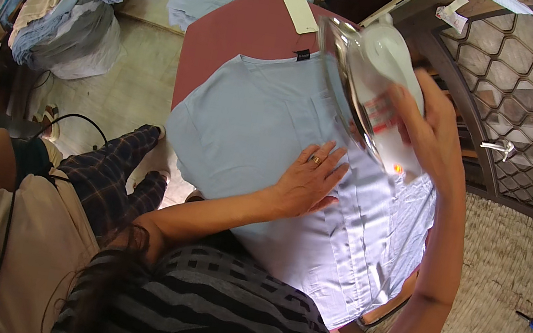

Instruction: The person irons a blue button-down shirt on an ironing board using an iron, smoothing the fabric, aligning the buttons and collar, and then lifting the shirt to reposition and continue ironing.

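Pale-blue, collarless cloth garment [240, 113]: in the head view it lies spread over a maroon, round-ended surface [222, 27], its neckline toward the far end, with a small black cloth label [303, 54] there. Long creases run down its right side. The left hand [309, 180], wearing a gold-coloured ring [316, 160], rests palm down on it; that grip is loose, fingers slightly spread, with hold of nothing. The right hand [430, 126] has its grip closed around a white clothes iron with a shiny metal soleplate [396, 54]. The iron is tilted, soleplate edge facing left, an orange light [398, 168] glowing at its heel; blur hides whether it touches the garment. Beyond the neckline lies a cream rectangular card [298, 10]. At the left is a person in dark plaid trousers [122, 154]; at the right, a brown metal lattice gate [500, 102].
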`<state>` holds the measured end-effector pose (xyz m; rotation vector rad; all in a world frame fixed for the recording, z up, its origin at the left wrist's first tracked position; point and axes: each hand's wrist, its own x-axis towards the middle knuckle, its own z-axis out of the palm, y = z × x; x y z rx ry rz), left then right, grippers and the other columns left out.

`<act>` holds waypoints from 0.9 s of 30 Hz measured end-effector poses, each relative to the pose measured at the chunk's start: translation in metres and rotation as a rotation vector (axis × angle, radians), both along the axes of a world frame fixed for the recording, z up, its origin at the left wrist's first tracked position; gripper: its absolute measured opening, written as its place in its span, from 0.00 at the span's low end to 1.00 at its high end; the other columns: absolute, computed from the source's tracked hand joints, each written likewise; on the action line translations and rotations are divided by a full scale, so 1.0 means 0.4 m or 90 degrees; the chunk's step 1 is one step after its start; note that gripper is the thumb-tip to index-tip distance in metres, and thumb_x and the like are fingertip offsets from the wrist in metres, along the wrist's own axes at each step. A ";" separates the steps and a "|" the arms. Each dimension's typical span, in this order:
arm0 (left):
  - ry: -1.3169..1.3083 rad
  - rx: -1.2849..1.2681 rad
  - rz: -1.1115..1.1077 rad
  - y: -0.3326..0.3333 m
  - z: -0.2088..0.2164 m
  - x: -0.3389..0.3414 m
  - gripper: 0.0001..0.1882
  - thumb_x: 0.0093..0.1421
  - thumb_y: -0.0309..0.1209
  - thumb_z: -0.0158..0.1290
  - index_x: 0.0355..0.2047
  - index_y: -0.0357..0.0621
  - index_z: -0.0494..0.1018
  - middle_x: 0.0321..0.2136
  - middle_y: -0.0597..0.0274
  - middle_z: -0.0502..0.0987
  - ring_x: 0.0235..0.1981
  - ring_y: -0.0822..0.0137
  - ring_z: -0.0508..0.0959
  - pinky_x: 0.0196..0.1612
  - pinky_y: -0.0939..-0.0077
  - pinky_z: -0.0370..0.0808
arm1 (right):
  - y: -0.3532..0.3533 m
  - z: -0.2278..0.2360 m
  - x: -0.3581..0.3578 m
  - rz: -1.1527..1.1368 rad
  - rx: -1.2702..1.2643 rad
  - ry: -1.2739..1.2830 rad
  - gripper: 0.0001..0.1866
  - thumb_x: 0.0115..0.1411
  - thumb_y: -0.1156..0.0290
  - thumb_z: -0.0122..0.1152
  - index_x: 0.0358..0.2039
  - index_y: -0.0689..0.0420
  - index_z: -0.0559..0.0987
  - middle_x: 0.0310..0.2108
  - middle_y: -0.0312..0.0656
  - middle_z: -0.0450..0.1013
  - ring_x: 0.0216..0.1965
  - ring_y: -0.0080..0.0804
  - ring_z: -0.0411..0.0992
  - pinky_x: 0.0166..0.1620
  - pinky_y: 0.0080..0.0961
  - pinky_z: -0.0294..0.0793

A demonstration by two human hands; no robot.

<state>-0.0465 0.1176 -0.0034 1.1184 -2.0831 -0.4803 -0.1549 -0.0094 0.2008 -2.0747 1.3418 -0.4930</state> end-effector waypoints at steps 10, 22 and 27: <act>-0.018 -0.074 -0.036 0.002 -0.064 -0.047 0.18 0.60 0.34 0.57 0.49 0.41 0.75 0.56 0.53 0.72 0.62 0.53 0.68 0.63 0.51 0.63 | -0.171 -0.162 0.057 0.203 -0.012 0.074 0.27 0.62 0.45 0.61 0.32 0.62 0.81 0.22 0.47 0.75 0.23 0.32 0.72 0.33 0.31 0.73; 0.059 -0.080 -0.077 -0.028 -0.051 -0.055 0.13 0.53 0.27 0.57 0.40 0.41 0.77 0.43 0.58 0.75 0.52 0.58 0.76 0.57 0.57 0.71 | -0.215 -0.216 0.050 0.261 -0.023 0.152 0.31 0.63 0.42 0.56 0.34 0.64 0.81 0.25 0.52 0.76 0.26 0.44 0.75 0.34 0.38 0.73; 0.115 -0.099 0.009 -0.033 -0.066 -0.052 0.23 0.49 0.29 0.63 0.46 0.41 0.75 0.49 0.55 0.72 0.54 0.53 0.72 0.53 0.56 0.71 | -0.239 -0.182 0.062 0.216 0.079 0.094 0.30 0.65 0.45 0.55 0.34 0.66 0.80 0.24 0.50 0.75 0.24 0.38 0.74 0.33 0.32 0.73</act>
